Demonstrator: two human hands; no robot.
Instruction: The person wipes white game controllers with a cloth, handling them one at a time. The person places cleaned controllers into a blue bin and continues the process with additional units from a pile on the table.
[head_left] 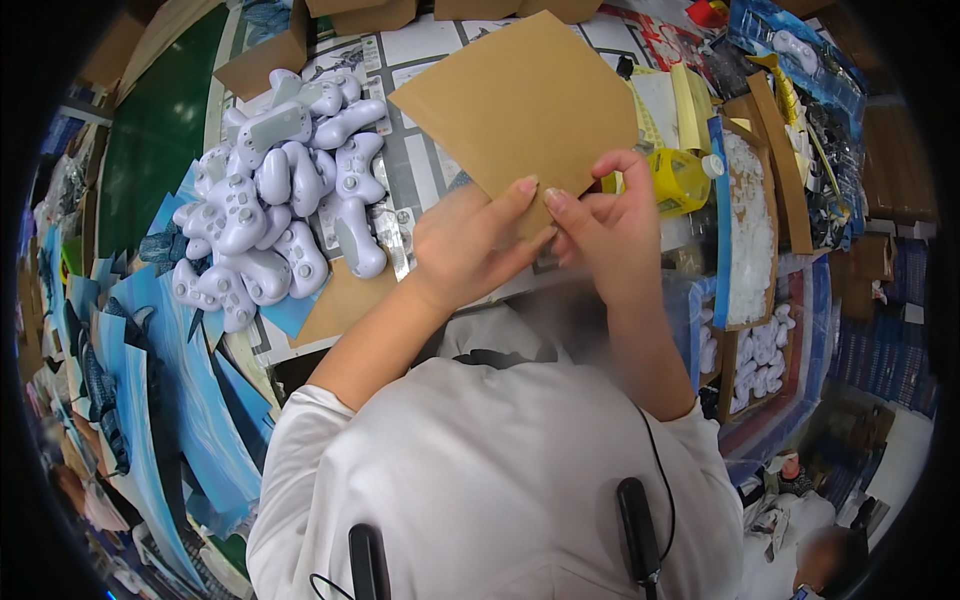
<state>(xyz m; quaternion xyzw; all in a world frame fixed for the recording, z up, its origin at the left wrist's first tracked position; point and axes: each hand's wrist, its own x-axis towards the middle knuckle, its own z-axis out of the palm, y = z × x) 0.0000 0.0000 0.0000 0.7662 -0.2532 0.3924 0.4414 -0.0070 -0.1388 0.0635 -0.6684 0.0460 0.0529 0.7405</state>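
From where I stand, a green mat [160,140] runs along the far left, with long blue card sheets [185,400] lying in overlapping strips nearer the person. Right of these is a loose heap of white game controllers [270,205], piled on one another at different angles, some showing their buttons and others their smooth backs. A flat brown offcut [345,305] pokes out by the heap's near edge.

In the middle, in front of the person's chest, the left hand [480,240] has its thumb over the near corner of a brown card [530,100] and its fingers underneath, pinching it. The card is held up over the patterned tabletop, its broad face tilted toward the person. The right hand [610,215] meets it at that same corner, thumb against the card and fingers bent in, pinching too, though blur makes it hard to say just how the fingertips meet.

Just beyond the right hand is a yellow bottle [678,182] with a white cap. Farther right, lower down, more white controllers [762,360] sit in a box, and a co-worker [800,540] shows at the bottom edge.
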